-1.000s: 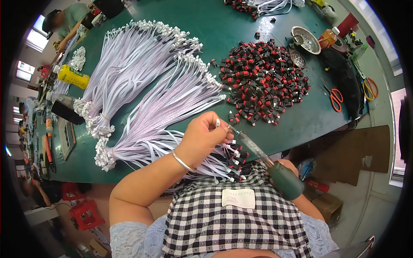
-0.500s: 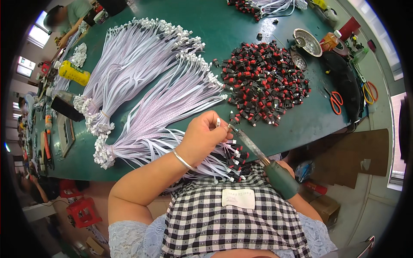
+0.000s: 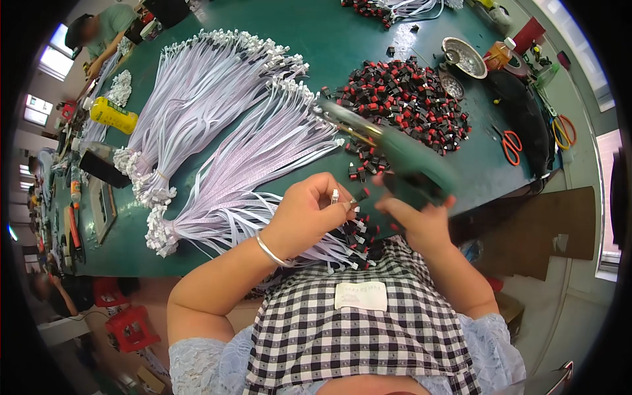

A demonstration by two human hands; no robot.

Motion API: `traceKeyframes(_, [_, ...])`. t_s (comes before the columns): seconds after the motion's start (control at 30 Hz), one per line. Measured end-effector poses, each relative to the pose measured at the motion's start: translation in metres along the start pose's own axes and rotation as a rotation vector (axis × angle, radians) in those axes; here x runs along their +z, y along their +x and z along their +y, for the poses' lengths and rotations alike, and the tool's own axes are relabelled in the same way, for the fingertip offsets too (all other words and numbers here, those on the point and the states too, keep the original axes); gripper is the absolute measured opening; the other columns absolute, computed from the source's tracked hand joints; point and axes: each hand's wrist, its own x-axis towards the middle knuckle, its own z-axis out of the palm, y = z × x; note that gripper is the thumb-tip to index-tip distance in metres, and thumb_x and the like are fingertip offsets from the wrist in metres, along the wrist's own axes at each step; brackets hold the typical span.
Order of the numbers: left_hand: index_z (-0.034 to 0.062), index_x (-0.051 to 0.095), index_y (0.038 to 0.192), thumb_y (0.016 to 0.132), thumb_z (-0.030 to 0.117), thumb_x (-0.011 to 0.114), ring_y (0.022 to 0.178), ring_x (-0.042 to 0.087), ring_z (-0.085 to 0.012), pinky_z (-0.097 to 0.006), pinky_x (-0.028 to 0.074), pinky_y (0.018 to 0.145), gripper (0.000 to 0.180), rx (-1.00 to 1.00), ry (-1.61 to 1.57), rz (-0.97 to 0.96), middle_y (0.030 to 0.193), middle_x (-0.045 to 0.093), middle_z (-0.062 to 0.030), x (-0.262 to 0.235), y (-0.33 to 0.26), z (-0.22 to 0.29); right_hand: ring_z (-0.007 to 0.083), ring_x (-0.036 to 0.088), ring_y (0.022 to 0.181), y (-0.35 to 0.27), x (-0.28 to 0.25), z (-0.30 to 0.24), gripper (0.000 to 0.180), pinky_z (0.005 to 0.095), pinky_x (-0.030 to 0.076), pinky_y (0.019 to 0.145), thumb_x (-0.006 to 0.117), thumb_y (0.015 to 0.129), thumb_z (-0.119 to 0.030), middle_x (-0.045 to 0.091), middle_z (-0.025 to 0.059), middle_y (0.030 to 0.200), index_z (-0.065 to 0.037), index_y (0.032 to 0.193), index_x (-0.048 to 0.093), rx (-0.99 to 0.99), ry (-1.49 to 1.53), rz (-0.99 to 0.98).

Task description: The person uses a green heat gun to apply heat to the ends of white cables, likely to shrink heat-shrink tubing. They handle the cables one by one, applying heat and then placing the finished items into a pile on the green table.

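My left hand (image 3: pixel 304 216) is closed in a pinch on a small black-and-red switch (image 3: pixel 360 195). A white connector (image 3: pixel 335 196) stands up between its fingers. My right hand (image 3: pixel 424 227) is wrapped round a green-bodied soldering gun (image 3: pixel 416 163), blurred by motion. The gun's metal shaft points to the far left, over the near-left side of a pile of black-and-red switches (image 3: pixel 421 99). Below my left hand lie several white ribbon cables with such switches (image 3: pixel 355 240) at their ends.
Two large bundles of white ribbon cables (image 3: pixel 204 99) (image 3: pixel 247 161) spread to the left. On the right are a metal bowl (image 3: pixel 471 62), an orange bottle (image 3: pixel 498 56), and orange-handled scissors (image 3: pixel 511 148). A yellow bottle (image 3: pixel 113 114) and another person (image 3: pixel 108 29) are at the left.
The soldering gun has swung up and away from my left hand toward the switch pile, raised by my right hand. My left hand stays nearly in place, and its switch now shows plainly.
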Motion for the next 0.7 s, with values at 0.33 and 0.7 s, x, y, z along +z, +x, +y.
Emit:
traceKeyframes(0.33, [0.0037, 0.048, 0.084, 0.077, -0.001, 0.059, 0.071, 0.052, -0.0105, -0.024, 0.045, 0.066, 0.014, 0.060, 0.069, -0.022, 0.086, 0.052, -0.0042, -0.008, -0.003, 0.004, 0.0142, 0.056, 0.072, 0.009, 0.006, 0.004, 0.029, 0.0270, 0.046, 0.064, 0.062, 0.070, -0.001, 0.058, 0.0066, 0.086, 0.001, 0.098, 0.053, 0.143, -0.006, -0.032])
traceKeyframes(0.7, [0.0041, 0.044, 0.095, 0.071, -0.010, 0.059, 0.079, 0.049, -0.0066, -0.018, 0.042, 0.070, 0.031, 0.074, 0.014, 0.008, 0.089, 0.048, -0.0012, 0.000, 0.002, -0.005, 0.0059, 0.054, 0.068, 0.001, 0.015, 0.002, 0.021, 0.0208, 0.045, 0.059, 0.065, 0.071, -0.007, 0.060, 0.0020, 0.080, 0.000, 0.090, 0.058, 0.071, -0.114, -0.017])
